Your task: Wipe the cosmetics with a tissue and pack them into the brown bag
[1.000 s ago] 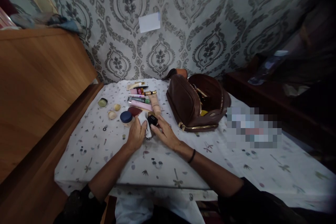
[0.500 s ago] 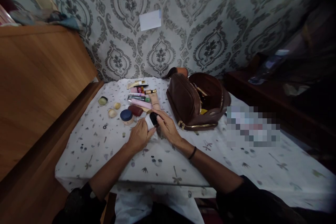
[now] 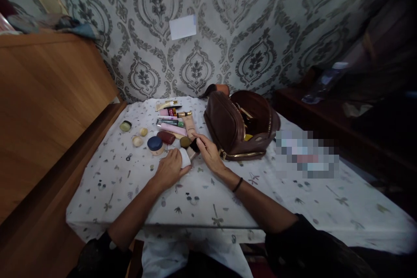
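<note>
At the far left of the frame stands a wooden cabinet (image 3: pixel 55 95). Beside it, on the left of the worktop (image 3: pixel 124 200), a green jar (image 3: pixel 125 126) lies tilted, with a small yellow pot (image 3: pixel 143 131) and a cream-coloured pot (image 3: pixel 137 140) nearby. Next comes a blue-lidded jar (image 3: pixel 155 145), upright, its lid facing up.

The left hand (image 3: pixel 168 168) reaches in from the lower left, just below that jar, its fingers closed around a white cloth (image 3: pixel 185 158). Above it lie a dark red compact (image 3: pixel 166 137) and a pink tube (image 3: pixel 173 129), the tube's long axis running nearly sideways and dipping slightly to the right. A beige tube (image 3: pixel 189 125) lies more lengthwise, from upper left to lower right.

Just right of the cloth, near the centre of the frame, is a black-capped bottle (image 3: pixel 191 153) with a beige body. Its long axis slants, the cap pointing to the upper right and the body to the lower left. The right hand (image 3: pixel 210 157) grips it at the cap. The two hands are near each other but apart.

Right of centre sits an unzipped brown bag (image 3: pixel 224 119); at the upper right a clear plastic bottle (image 3: pixel 322 84) leans.
</note>
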Action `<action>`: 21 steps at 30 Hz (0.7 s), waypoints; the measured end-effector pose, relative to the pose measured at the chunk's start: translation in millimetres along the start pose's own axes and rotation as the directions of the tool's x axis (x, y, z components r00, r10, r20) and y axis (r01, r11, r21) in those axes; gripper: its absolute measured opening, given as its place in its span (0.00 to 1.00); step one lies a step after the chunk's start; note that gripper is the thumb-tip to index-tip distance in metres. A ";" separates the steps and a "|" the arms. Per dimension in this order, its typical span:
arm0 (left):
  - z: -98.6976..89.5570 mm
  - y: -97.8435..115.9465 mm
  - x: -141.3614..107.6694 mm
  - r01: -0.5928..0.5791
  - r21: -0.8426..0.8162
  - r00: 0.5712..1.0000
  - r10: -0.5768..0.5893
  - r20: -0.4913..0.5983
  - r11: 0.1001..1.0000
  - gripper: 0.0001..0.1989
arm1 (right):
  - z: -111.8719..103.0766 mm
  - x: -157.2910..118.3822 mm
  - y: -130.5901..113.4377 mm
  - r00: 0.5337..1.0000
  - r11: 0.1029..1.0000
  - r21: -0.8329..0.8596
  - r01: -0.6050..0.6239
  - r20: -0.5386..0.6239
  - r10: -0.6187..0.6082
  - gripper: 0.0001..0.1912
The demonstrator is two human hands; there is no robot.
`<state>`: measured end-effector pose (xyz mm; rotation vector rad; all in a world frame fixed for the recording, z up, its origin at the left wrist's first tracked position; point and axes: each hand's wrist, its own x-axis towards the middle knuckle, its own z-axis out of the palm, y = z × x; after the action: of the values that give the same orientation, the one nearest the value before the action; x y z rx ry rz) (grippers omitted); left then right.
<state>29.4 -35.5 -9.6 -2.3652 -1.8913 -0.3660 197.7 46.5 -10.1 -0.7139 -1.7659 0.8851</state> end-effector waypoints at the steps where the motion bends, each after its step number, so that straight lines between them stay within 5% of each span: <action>1: 0.2 -0.8 0.4 0.011 -0.019 1.000 -0.011 0.004 1.000 0.19 | 0.1 0.5 1.8 1.000 1.000 -0.001 -0.009 0.000 0.009 0.24; 8: 0.7 -11.3 3.6 0.162 -0.277 0.985 -0.172 -0.012 0.947 0.22 | 5.1 4.6 12.8 0.983 0.957 0.236 -0.169 -0.035 0.182 0.27; 14: -9.1 -9.3 5.0 0.102 -0.750 0.958 -0.267 -0.102 0.653 0.23 | 9.7 2.8 10.0 0.977 0.914 0.354 -0.197 -0.005 0.212 0.27; 21: -9.3 -10.4 8.6 0.220 -0.887 0.915 -0.400 0.044 0.406 0.26 | 7.5 2.9 3.1 0.991 0.934 0.332 -0.131 0.049 0.121 0.26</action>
<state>19.8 -27.1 0.7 -2.1891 -2.3972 -1.9892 189.8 48.7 -12.9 -0.5961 -1.5522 1.2526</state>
